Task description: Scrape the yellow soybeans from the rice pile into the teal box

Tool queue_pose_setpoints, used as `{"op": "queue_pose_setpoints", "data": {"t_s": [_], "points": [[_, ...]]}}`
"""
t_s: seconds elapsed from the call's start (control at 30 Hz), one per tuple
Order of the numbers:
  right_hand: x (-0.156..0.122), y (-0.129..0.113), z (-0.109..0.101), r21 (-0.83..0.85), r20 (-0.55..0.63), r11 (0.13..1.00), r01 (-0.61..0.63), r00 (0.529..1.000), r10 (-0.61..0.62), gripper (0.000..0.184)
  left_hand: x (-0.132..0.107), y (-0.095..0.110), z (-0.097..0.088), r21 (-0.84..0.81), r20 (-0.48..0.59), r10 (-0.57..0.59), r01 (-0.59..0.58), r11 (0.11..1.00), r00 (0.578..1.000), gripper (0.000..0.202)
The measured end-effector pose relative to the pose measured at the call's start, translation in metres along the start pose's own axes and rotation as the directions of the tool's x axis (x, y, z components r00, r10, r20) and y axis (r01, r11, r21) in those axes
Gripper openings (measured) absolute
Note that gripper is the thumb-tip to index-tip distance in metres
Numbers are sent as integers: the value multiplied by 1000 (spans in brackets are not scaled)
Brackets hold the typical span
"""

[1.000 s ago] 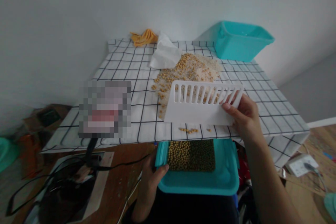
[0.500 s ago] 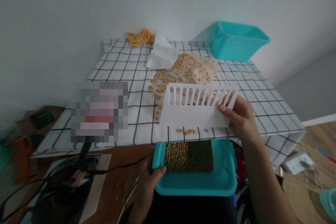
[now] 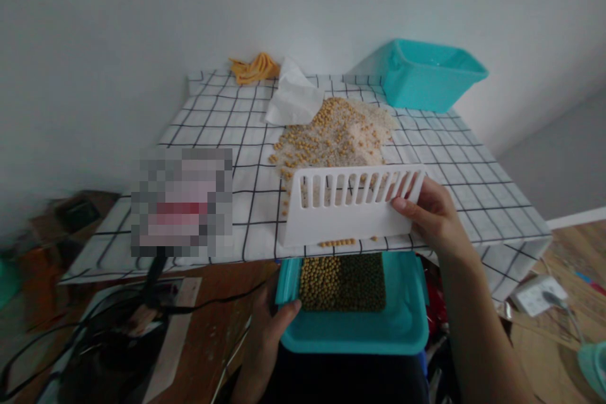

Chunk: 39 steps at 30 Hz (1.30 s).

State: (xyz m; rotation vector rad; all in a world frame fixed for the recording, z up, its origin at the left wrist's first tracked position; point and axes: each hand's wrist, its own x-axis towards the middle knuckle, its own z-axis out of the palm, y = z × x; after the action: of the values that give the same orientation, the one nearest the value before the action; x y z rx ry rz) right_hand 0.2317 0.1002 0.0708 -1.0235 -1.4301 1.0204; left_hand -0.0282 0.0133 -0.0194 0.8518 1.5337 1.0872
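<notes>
My right hand (image 3: 433,211) grips the right end of a white slotted plastic panel (image 3: 348,226), thumb in front. The panel stands on edge, tilted, close to the table's front edge. Along its lower edge lies a short row of soybeans (image 3: 338,243). Behind it spreads a pile of soybeans mixed with pale grains (image 3: 341,132). My left hand (image 3: 267,325) holds a teal bin (image 3: 355,342) by its left rim, just below the table edge. Inside that bin are yellow beans (image 3: 319,284) and dark green ones (image 3: 362,284), side by side.
A second teal bin (image 3: 421,85) stands at the table's back right. White tissue (image 3: 293,98) and a yellow cloth (image 3: 255,68) lie at the back. A blurred-out object (image 3: 182,202) sits at the left on the checked tablecloth (image 3: 213,126). Cables and a power strip (image 3: 540,295) are below.
My right hand has drawn the panel toward the table's front edge, and the short row of soybeans has come forward with it. My left hand and the bin stay where they were.
</notes>
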Motion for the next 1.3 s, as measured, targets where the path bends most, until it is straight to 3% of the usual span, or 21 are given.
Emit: {"op": "queue_pose_setpoints", "data": {"t_s": [0.1,0.57,0.83,1.0,1.07,1.13,1.27,1.3], "points": [[0,1,0,0,-2,1000,-4,1000,4,8,1,-1,-1,-50,49,-46,49,998,998,52],[-2,-1,-1,-10,12,999,-44,999,44,10,1,-8,-3,-70,36,-85,87,994,996,55],[-4,2,-3,-11,23,998,-66,998,67,11,2,-2,0,-51,14,-39,40,998,999,44],[-1,2,-2,-18,-114,1000,-7,993,5,15,1,2,1,-48,37,-64,66,997,997,43],[2,1,-2,13,-246,997,70,967,-65,15,0,3,0,-33,43,-66,67,997,997,45],[4,0,-6,33,-389,986,164,911,-139,15,-1,3,-1,-18,51,-62,63,998,997,46],[-12,1,-29,6,-626,975,224,761,-171,17,0,1,-1,0,19,-40,40,999,999,40],[-22,2,-37,-15,-698,976,218,696,-167,17,1,0,-2,-3,15,-39,39,999,999,38]]}}
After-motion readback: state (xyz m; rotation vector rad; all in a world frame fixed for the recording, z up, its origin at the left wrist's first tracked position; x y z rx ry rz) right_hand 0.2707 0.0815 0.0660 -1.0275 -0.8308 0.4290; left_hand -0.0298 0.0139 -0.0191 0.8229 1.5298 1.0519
